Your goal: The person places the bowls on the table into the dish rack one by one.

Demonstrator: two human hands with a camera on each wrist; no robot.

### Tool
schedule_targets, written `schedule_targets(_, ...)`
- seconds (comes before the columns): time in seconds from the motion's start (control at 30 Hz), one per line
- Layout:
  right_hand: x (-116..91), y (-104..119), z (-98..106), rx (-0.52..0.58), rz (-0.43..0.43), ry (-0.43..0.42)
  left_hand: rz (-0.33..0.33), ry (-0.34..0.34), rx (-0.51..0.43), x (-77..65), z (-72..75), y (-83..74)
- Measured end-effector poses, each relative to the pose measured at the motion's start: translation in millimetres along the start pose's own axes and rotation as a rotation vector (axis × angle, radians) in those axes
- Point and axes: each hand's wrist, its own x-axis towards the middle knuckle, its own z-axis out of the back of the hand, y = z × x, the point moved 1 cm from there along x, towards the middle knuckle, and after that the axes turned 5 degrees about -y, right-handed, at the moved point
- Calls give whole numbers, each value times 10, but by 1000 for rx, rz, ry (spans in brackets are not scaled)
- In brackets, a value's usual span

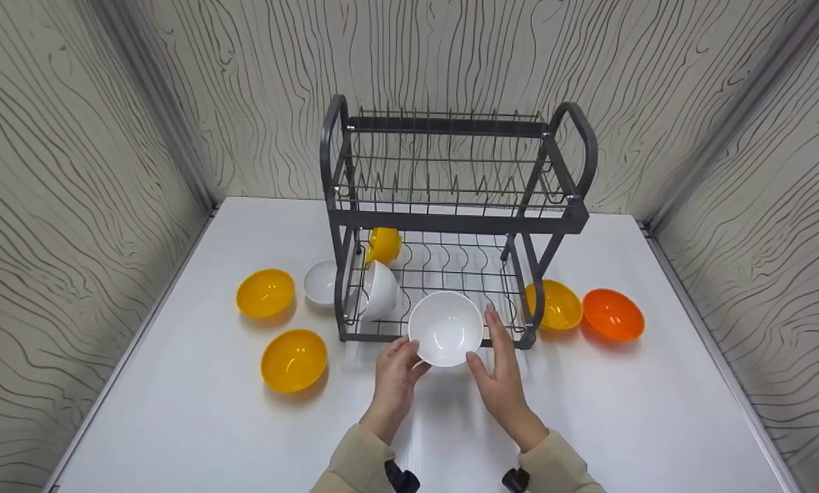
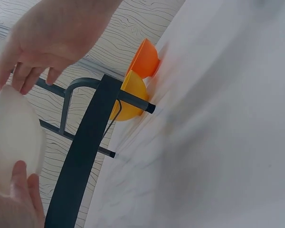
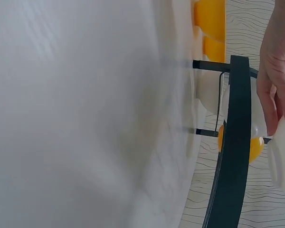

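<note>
A white bowl (image 1: 446, 329) is held up in front of the rack's lower tier, its inside facing the head camera. My left hand (image 1: 396, 376) pinches its left rim, thumb over the edge and fingers behind. On the other side my right hand (image 1: 505, 387) is spread with fairly straight fingers, its thumb touching the lower right rim. Behind the held bowl, another white bowl (image 1: 381, 291) stands on its side in the lower tier of the dark dish rack (image 1: 457, 222). Farther back in that tier sits a yellow bowl (image 1: 385, 245).
Left of the rack lie two yellow bowls, one nearer (image 1: 294, 361) and one farther (image 1: 266, 293), plus a white bowl (image 1: 320, 282) beside the rack's leg. To the right are a yellow bowl (image 1: 560, 306) and an orange bowl (image 1: 613, 315). Patterned panels (image 1: 266, 82) surround the white table (image 1: 628, 424).
</note>
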Motion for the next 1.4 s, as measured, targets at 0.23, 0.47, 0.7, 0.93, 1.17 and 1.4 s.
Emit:
schedule_targets(0.23, 15, 173, 16, 300, -306, 103, -8, 36, 21, -23, -1, 27)
schedule_targets(0.47, -36, 19, -60, 492, -353, 151, 6, 52, 22, -32, 14, 47)
schedule_targets(0.7, -27, 1, -61, 534, -375, 174, 10, 88, 30, -25, 64, 67)
schedule_targets(0.93, -10, 1, -52, 543, -375, 178, 28, 91, 29, -8, 90, 83)
schedule_targets(1.17, 3, 8, -60, 526, -378, 133, 36, 95, 22, -16, 105, 101)
schedule_targets(1.4, 45, 36, -68, 570, -419, 81, 57, 107, 28, -21, 104, 119)
